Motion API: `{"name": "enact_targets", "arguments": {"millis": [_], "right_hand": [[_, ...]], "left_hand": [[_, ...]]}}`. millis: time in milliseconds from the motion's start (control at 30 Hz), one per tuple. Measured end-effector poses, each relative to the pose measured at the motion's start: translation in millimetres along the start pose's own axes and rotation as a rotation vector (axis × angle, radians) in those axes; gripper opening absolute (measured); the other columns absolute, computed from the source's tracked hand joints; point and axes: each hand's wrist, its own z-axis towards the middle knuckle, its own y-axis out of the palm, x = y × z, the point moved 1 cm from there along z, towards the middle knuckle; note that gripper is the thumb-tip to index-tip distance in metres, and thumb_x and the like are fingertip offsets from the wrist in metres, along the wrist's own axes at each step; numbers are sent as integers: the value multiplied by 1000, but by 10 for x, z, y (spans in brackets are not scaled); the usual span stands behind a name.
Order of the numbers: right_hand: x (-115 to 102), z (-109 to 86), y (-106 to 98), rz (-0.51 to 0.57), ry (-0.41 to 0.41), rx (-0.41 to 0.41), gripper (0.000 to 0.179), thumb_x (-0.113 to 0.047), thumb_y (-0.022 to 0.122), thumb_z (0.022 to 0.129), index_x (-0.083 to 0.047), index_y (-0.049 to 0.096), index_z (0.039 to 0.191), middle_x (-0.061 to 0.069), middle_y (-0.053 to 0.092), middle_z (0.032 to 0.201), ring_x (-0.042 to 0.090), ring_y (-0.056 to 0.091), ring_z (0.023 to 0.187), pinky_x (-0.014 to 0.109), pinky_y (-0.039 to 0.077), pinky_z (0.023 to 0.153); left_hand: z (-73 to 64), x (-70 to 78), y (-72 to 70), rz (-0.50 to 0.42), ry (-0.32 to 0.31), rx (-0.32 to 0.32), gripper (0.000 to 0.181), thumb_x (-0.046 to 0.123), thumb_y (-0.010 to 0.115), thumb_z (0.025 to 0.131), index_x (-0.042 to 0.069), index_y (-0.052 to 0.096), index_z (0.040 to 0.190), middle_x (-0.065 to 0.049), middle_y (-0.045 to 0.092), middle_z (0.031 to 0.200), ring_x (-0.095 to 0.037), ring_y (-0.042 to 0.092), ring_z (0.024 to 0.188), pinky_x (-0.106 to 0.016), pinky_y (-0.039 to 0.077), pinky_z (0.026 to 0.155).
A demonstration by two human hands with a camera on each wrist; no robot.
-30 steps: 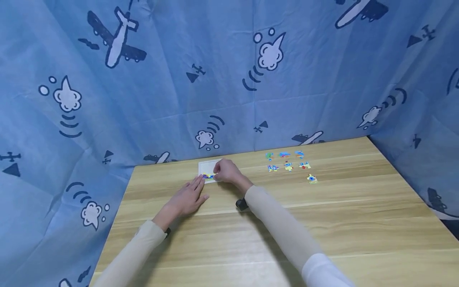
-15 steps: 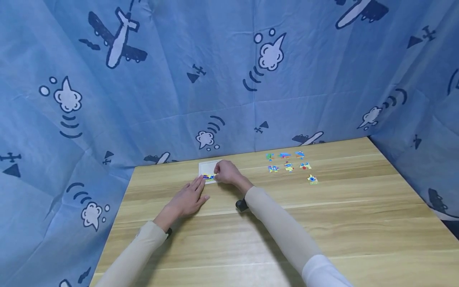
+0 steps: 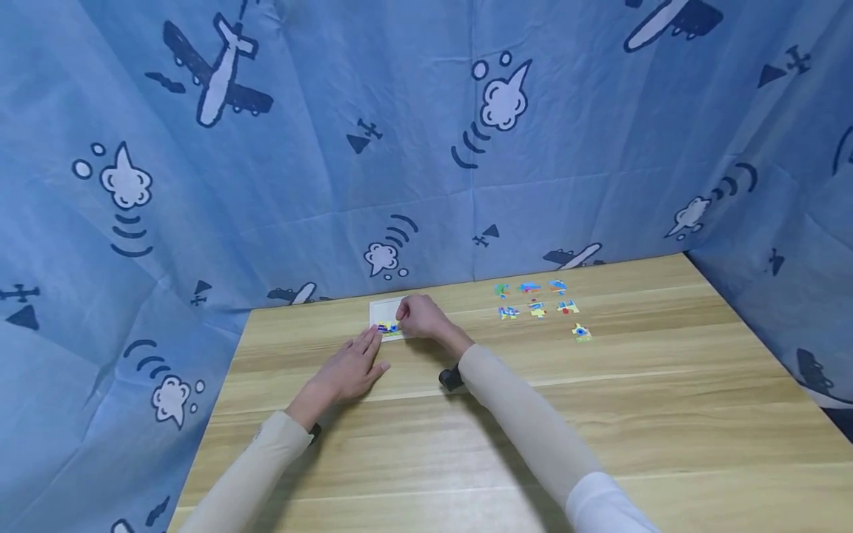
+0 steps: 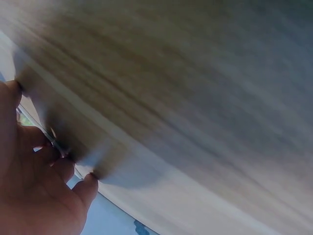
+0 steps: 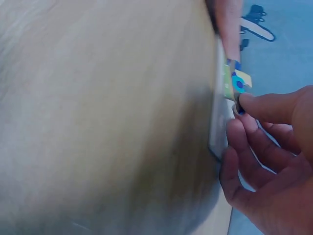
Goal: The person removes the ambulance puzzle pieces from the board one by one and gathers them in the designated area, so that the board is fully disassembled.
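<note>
A small white puzzle tray (image 3: pixel 385 309) lies toward the back of the table, with brightly coloured pieces (image 3: pixel 388 328) along its near edge. My left hand (image 3: pixel 348 368) rests with fingers extended, fingertips at the tray's near left corner. Over the tray's right part, my right hand (image 3: pixel 423 317) pinches a small puzzle piece (image 5: pixel 237 107) between thumb and index finger. In the right wrist view, that piece is right beside a fitted piece with a blue ring (image 5: pixel 238 84). The fingers hide most of the held piece.
Several loose puzzle pieces (image 3: pixel 509 313) lie in rows on the wooden table (image 3: pixel 533 429) to the right, with one piece (image 3: pixel 581 332) nearer the front. A blue curtain (image 3: pixel 426 148) with airplane prints hangs behind the table's back edge.
My right hand makes only a slight shift at the tray, and a little more of the blue-and-yellow pieces shows beside its fingers. My left hand stays in place.
</note>
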Motion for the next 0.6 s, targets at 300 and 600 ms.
{"name": "enact_targets", "arguments": {"millis": [300,600], "right_hand": [[17,-96,-246,207,-24,-19,10,1,70,93,-4,77,98,8,77,90,14,68,80,22,52,70],[47,-269,-657,239,-70,-30,14,-5,69,99,0,79,107,16,81,101,32,78,95,37,63,83]], "left_hand": [[0,-2,53,1,-7,1,75,51,35,113,2,19,167,-17,13,178,-34,18,165,-56,28,131],[12,-10,56,-12,-6,6,76,51,35,113,2,16,168,-16,11,178,-33,17,166,-56,26,132]]}}
